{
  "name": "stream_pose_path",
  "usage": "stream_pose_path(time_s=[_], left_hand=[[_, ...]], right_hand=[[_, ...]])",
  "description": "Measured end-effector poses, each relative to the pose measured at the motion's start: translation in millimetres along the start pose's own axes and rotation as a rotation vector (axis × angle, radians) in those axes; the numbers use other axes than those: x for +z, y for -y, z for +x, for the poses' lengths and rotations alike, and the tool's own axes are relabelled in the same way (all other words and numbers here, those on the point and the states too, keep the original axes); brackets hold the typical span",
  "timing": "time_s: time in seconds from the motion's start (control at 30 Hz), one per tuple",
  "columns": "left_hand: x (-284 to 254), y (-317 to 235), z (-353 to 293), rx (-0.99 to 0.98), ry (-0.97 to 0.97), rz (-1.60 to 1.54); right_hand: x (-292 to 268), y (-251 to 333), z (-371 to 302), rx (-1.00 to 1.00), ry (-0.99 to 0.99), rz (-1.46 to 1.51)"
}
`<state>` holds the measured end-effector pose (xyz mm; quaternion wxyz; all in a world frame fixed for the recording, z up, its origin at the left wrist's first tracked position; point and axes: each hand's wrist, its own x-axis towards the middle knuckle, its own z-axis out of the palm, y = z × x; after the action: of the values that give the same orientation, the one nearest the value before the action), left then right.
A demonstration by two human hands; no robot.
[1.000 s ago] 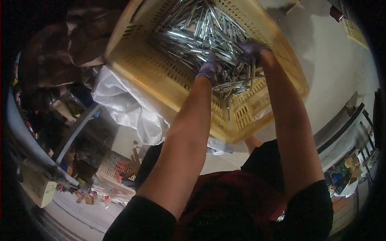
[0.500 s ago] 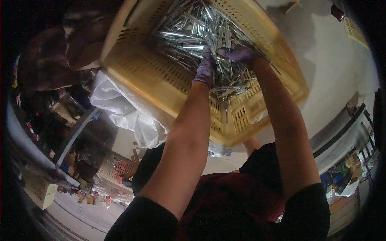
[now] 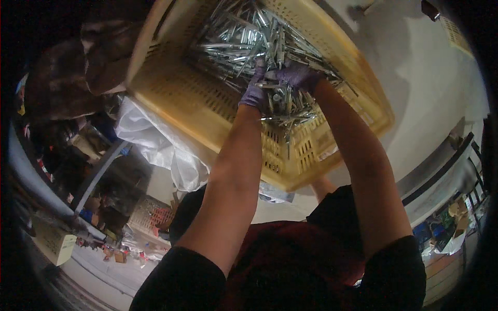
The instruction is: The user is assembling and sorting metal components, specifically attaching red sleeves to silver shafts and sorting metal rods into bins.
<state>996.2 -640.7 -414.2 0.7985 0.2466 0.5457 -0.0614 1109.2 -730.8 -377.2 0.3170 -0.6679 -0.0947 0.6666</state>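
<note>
Both my hands wear purple gloves and reach into a large yellow plastic basket point(image 3: 207, 124) with slotted walls. Inside lies a jumbled heap of thin, shiny metal rods point(image 3: 233, 54). My left hand point(image 3: 254, 92) stands fingers-up among the rods, its fingers bent around some of them. Close on its right, my right hand point(image 3: 298, 76) points its curled fingers leftward and grips rods against the left hand. Several rods show between the two hands, some ends sticking out below. Part of the fingertips is hidden in the heap.
White plastic sheeting point(image 3: 161, 145) hangs against the basket's left side. Dark brown cloth point(image 3: 62, 78) lies at the far left. A metal frame bar point(image 3: 98, 173), a pale crate point(image 3: 150, 215) and a cream box point(image 3: 54, 243) stand lower left. Another metal frame point(image 3: 441, 166) is at right.
Both hands have drawn slightly left and nearer to me, and now have rods gathered between them. The right hand has come closer to the left. The basket shifts slightly left in view.
</note>
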Motion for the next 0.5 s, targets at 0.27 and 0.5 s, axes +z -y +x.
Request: stream_pose_path(time_s=[0.27,0.5], left_hand=[[24.9,-7.1,-23.6,-0.101,0.139,-0.355],[23.4,-9.8,-61.9,0.06,0.134,-0.376]], right_hand=[[5.1,-4.4,0.8,-0.212,-0.21,-0.09],[28.0,66.8,-81.0,-0.129,-0.391,-0.496]])
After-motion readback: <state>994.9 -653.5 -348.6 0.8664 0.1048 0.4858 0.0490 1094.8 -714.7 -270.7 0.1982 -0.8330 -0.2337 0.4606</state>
